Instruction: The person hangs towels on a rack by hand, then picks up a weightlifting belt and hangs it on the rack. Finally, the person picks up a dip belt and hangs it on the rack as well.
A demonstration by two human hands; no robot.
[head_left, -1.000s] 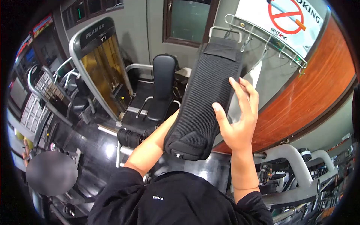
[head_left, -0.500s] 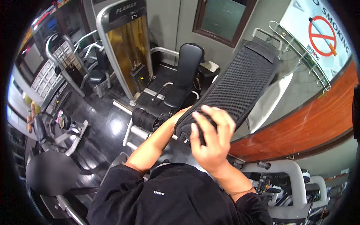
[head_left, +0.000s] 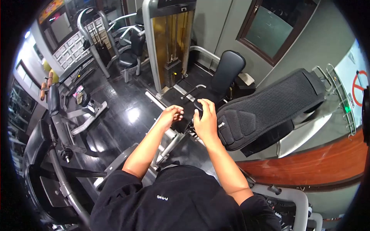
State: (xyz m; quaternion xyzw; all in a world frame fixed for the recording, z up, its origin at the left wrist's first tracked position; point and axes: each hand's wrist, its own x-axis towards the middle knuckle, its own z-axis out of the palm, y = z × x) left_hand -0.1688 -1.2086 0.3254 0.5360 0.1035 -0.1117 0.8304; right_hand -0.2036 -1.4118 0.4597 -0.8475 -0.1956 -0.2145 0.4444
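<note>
A black padded weightlifting belt (head_left: 277, 102) with mesh fabric hangs from the wall rack on the right, its rounded lower end toward me. My right hand (head_left: 206, 121) is just left of that end, apart from it as far as I can see, thumb and fingers spread. Dark equipment shows behind those fingers. To its left, my left hand (head_left: 171, 116) is raised in front of my body, fingers loosely bent and nothing visible in them. Below the belt hangs some black material (head_left: 269, 138), and under that a white cloth (head_left: 306, 133).
A weight-stack machine (head_left: 154, 50) with a black padded seat back (head_left: 229, 69) stands ahead. The wire wall rack (head_left: 345, 104) is on the right above a curved wooden panel (head_left: 308, 165). Gym machines line the left, with a padded bench (head_left: 40, 144) nearby.
Both hands have come off the belt and moved to its left. The belt now hangs by itself. My view has turned left and down.
</note>
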